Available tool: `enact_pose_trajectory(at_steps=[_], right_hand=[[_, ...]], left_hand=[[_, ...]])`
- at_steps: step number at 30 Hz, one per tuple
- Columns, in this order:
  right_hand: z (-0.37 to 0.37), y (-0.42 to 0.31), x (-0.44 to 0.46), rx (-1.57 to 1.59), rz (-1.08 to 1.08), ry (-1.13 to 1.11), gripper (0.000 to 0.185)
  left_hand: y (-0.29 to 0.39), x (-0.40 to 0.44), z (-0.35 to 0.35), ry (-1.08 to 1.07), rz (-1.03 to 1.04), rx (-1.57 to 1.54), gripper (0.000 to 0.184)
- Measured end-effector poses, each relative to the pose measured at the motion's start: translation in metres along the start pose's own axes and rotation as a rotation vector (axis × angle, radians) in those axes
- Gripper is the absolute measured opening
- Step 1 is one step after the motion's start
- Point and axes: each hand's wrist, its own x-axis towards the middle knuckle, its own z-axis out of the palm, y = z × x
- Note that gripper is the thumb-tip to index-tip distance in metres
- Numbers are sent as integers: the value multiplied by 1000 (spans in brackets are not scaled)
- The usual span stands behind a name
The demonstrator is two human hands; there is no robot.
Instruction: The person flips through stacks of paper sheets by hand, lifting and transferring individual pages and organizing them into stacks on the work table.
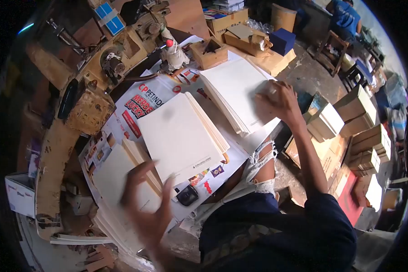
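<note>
Three stacks of white printed sheets or booklets lie across the work table. My left hand (147, 197) hovers blurred between the left stack (115, 179) and the near corner of the middle stack (179, 131), its thumb and fingers apart and nothing visible in them. At the right stack (235, 81), my right hand (280, 103) rests on the right edge with its fingers curled in. Whether a sheet is pinched there is hidden. Small print runs along the near edge of the middle stack's top sheet.
Under the stacks lies a printed poster (138, 102). A heavy machine (118, 59) stands along the table's far left side. Behind are a small wooden box (208, 52) and a dark blue box (282, 41). Wrapped bundles (324, 122) sit on the right; another person (344, 18) is far back.
</note>
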Motion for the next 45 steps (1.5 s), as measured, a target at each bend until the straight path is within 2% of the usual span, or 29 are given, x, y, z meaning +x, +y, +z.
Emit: enact_pose_trajectory(at_steps=[1,3,4,6,8,10,11,12,14,16,18,20,22,24,25,27,28,29,30,31,32,33,34,36,37,38,40,42,45], right_hand=[[3,2,-2,5,2,-2,58],[11,3,-7,-197,-231,322,50],[9,1,-7,-195,-234,315,50],[-3,-11,-4,-12,-170,230,44],[-15,-13,0,313,78,62,35],[-26,-2,3,502,55,-54,29],[-15,7,-3,658,50,57,30],[-34,-5,-5,644,126,-101,35],[-36,-23,-19,788,354,-17,36],[-32,-25,-21,852,315,-94,37],[-24,-33,-20,927,275,-166,38],[-16,-45,-25,992,167,-273,37],[-7,-71,-29,916,132,-302,36],[-2,-97,-30,884,20,-376,36],[3,-109,-31,943,11,-447,37],[18,-118,-34,927,-25,-437,39],[30,-122,-38,902,-38,-427,41],[46,-120,-44,978,85,-389,45],[38,-131,-41,982,62,-410,45],[21,-144,-36,1107,291,-552,45],[13,-154,-33,1211,527,-693,46],[21,-152,-34,1069,462,-678,44],[26,-152,-34,924,402,-660,42],[25,-158,-41,986,-64,-722,39],[30,-156,-41,987,-152,-658,38],[28,-158,-39,984,-171,-660,38],[25,-158,-39,1061,-105,-653,36],[24,-155,-33,974,-83,-662,37],[23,-160,-33,1250,78,-555,45]], left_hand=[[-4,5,27,-60,19,-83,32],[-9,14,60,-242,46,-102,44],[-6,18,68,-244,39,-99,44],[-4,26,78,-522,5,51,44],[-10,32,82,-497,3,82,39],[-27,32,80,-558,-105,-229,32],[-36,28,82,-498,-100,-279,23],[-41,23,79,-503,-126,-284,23],[-49,11,73,-309,-402,-460,18],[-42,2,62,-11,-466,-650,16],[-42,-8,48,258,-537,-726,28],[-68,-27,30,340,-339,-747,42],[-63,-26,-9,9,-331,-606,56],[-66,-27,-24,-155,-214,19,75],[-66,-35,-28,-144,-224,28,75],[-67,-55,-33,-328,-304,582,95],[-69,-61,-36,-374,-302,518,98],[-70,-62,-40,-351,-394,405,88],[-70,-60,-44,-324,-484,286,79],[-73,-60,-50,-306,-508,286,79],[-76,-62,-56,-286,-488,244,65],[-79,-65,-59,-265,-465,199,51],[-81,-68,-60,-245,-480,195,51],[-88,-73,-62,-115,-479,108,28],[-88,-76,-60,-23,-442,182,16],[-88,-77,-57,-4,-444,180,16],[-87,-81,-53,250,-688,-176,11],[-94,-90,-55,274,-714,-195,10],[-99,-97,-53,401,-758,-295,11]])
